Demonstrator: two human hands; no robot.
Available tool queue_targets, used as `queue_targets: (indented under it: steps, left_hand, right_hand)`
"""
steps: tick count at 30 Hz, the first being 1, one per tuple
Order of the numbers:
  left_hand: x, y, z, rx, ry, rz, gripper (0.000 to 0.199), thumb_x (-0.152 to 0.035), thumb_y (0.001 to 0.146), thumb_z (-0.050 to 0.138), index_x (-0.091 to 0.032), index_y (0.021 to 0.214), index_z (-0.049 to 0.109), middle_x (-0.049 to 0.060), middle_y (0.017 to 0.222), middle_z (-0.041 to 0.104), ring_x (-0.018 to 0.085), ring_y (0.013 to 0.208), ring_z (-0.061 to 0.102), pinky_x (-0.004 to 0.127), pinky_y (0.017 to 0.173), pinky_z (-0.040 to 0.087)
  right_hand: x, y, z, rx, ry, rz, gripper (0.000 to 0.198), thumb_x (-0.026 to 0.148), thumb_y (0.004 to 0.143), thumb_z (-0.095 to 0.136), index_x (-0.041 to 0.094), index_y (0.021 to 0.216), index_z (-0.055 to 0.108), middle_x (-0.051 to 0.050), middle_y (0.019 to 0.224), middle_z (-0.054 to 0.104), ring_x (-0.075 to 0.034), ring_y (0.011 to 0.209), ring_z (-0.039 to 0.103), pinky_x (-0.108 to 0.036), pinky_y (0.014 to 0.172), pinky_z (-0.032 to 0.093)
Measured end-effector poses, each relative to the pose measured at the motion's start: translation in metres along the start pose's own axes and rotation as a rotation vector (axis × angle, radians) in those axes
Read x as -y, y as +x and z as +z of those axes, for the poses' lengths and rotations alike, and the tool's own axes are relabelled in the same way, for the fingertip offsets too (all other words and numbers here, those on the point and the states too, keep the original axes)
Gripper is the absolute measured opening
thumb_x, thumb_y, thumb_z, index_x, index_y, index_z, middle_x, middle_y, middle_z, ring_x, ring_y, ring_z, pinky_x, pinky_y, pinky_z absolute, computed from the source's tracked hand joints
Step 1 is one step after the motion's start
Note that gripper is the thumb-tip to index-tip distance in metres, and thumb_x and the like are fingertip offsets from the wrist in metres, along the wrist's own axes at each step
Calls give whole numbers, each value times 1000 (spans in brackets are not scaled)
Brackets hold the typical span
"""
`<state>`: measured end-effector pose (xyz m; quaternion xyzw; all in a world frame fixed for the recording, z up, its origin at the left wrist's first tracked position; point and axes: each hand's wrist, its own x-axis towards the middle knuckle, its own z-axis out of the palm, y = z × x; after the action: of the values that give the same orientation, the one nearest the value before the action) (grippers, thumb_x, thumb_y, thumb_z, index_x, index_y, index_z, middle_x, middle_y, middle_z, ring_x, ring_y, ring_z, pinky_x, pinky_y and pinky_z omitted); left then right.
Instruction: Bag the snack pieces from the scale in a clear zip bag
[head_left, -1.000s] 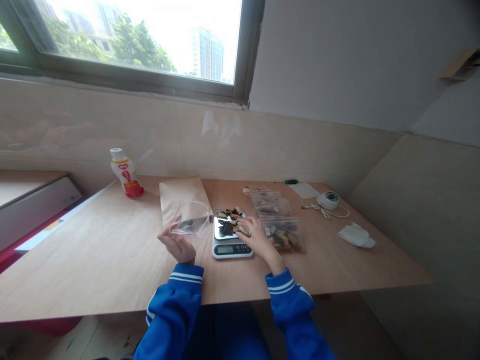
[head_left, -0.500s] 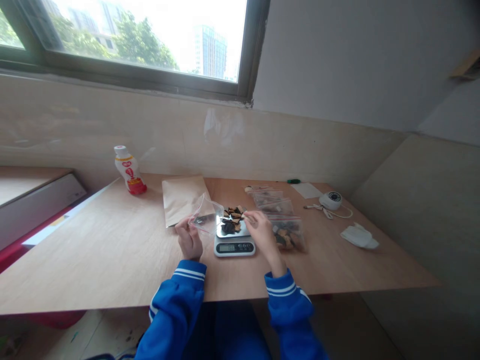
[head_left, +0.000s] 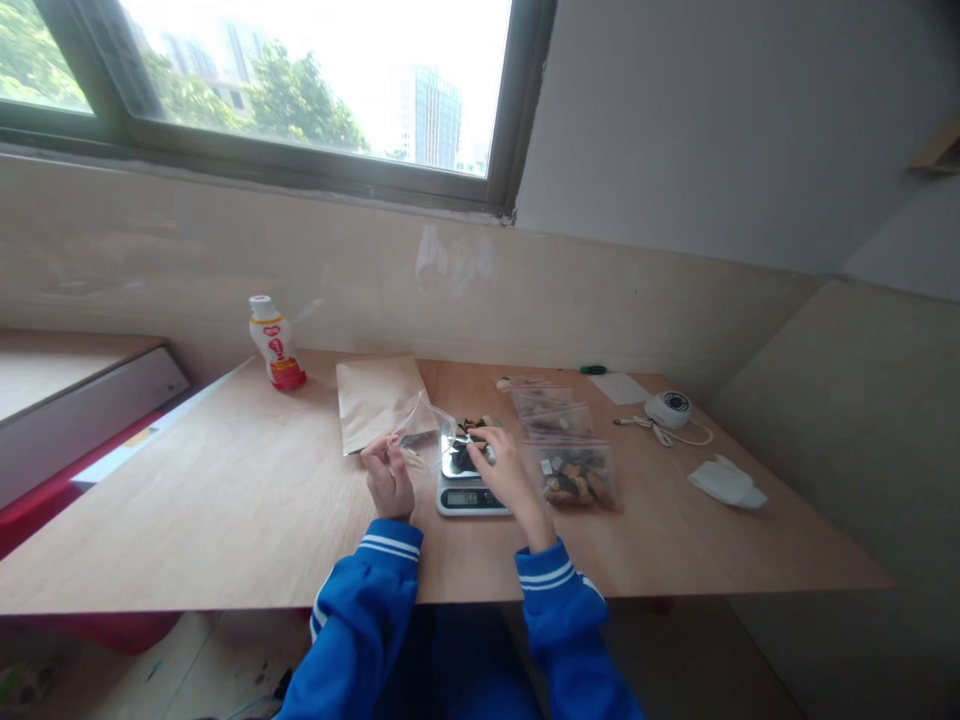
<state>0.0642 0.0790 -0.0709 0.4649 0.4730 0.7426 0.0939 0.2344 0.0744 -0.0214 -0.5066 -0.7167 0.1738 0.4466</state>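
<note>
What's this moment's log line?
left hand: holds clear bag | right hand: at dried pieces on scale, grip unclear | filled bag: right of scale

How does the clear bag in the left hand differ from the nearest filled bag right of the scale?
The held bag is up in the left hand; the filled bag lies on the table. The held bag shows few contents; the filled bag holds many dark and tan pieces. Both are clear plastic.
</note>
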Motion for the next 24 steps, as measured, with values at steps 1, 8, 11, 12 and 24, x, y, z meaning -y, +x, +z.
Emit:
queue_targets:
  steps: [1, 8, 11, 12, 24]
  left_hand:
    - [0, 0, 0, -4, 4, 0, 23, -37, 91, 42, -17, 102, 48, 14, 104, 66, 22, 99, 65, 39, 85, 50]
    - [-2, 0, 0, -23, 13, -5, 23, -36, 91, 42, -17, 103, 48, 13, 103, 66, 21, 97, 65, 39, 87, 49]
    - [-2, 1, 0, -19, -2, 2, 22, -36, 92, 41, -17, 102, 46, 13, 103, 66, 21, 97, 65, 38, 85, 49]
    - [-2, 1, 0, -16, -7, 6, 21, -35, 92, 41, -17, 102, 46, 13, 103, 66, 21, 97, 65, 38, 85, 49]
    - [2, -1, 1, 38, -21, 21, 22, -35, 91, 42, -17, 103, 47, 13, 106, 65, 22, 101, 64, 40, 89, 49]
  right_hand:
    - [-6, -4, 3, 51, -42, -4, 27, 29, 85, 57, 22, 110, 64, -10, 114, 61, -26, 114, 52, -44, 100, 41]
    - [-20, -9, 15, 127, -122, 4, 31, 19, 78, 65, 22, 109, 65, -11, 116, 58, -28, 117, 48, -46, 101, 40]
    - [-24, -8, 10, 104, -66, 26, 28, 13, 75, 66, 23, 100, 66, -8, 110, 57, -26, 109, 54, -43, 97, 44]
    - [-25, -9, 8, 95, -43, 30, 27, 12, 74, 66, 23, 99, 66, -7, 107, 57, -25, 106, 56, -41, 95, 46]
    - [26, 11, -12, -223, 268, 7, 22, 28, 77, 67, 21, 97, 67, -9, 108, 60, -21, 102, 60, -33, 84, 53]
